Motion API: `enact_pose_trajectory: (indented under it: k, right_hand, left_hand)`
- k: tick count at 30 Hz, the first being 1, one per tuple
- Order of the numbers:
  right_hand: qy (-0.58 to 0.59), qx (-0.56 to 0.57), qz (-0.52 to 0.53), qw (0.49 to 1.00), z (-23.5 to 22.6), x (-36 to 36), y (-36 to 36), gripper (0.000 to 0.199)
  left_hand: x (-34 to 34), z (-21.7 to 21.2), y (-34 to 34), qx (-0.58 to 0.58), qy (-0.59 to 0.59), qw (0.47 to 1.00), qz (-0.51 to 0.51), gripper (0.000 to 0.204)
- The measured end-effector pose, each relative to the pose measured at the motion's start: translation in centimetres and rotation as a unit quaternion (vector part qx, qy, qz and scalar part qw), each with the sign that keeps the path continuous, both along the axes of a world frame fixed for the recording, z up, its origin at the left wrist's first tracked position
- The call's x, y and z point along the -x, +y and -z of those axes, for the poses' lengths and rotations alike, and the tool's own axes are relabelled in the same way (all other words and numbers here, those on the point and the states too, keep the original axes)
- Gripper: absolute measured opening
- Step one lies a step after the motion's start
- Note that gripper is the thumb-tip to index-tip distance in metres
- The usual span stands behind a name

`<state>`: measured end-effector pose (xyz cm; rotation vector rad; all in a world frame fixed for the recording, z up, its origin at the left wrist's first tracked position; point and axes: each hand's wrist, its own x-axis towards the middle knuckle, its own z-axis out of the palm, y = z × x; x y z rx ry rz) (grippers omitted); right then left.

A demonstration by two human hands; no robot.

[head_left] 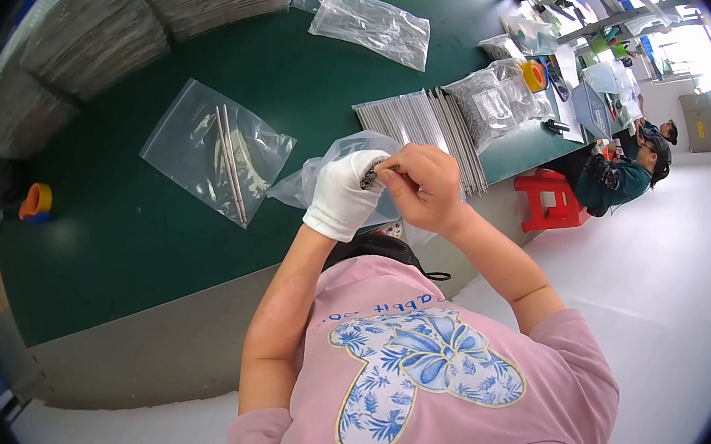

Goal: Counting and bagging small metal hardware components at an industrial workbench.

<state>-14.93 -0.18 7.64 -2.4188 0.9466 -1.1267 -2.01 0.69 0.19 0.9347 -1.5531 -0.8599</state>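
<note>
My left hand, in a white glove, is closed around a cluster of small grey metal pieces; their exact kind is too small to make out. My bare right hand has its thumb and forefinger pinched together at the cluster's edge. Whatever lies between those fingertips is hidden. A crumpled clear plastic bag sits behind and under both hands at the table's near edge. Left of them, a flat clear bag lies on the green table with two thin metal rods on or in it.
Long metal rods lie in a row right of my hands, beside clear bags of small grey parts. Wrapped stacks stand far left. Tape rolls and empty bags lie about. A red stool and seated people are at right.
</note>
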Motion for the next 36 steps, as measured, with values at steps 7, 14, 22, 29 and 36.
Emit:
enact_pose_trajectory:
  k: [7, 14, 22, 29, 36]
  right_hand:
    - [0.061, 0.06, -0.014, 0.996, -0.7, -0.1, -0.2, 0.006]
    - [0.067, 0.074, -0.03, 0.995, -0.8, -0.2, -0.1, 0.006]
    - [-0.016, 0.025, 0.015, 0.999, -2.0, -0.4, 0.2, 0.005]
    - [0.015, -0.004, -0.001, 1.0, -0.6, 0.2, 0.2, 0.005]
    - [0.048, 0.036, -0.012, 0.998, -0.7, -0.1, 0.3, 0.006]
  left_hand:
    - [0.0, -0.4, 0.1, 0.0, 0.017, 1.0, 0.006, 0.018]
    - [0.1, -0.1, 0.1, -0.007, 0.022, 0.999, 0.022, 0.019]
    - [0.1, -0.1, 0.0, -0.017, -0.001, 1.0, 0.005, 0.019]
    - [0.0, -0.1, 0.2, -0.007, -0.004, 1.0, 0.003, 0.019]
    - [-0.2, -0.2, 0.2, -0.001, 0.004, 1.0, 0.009, 0.019]
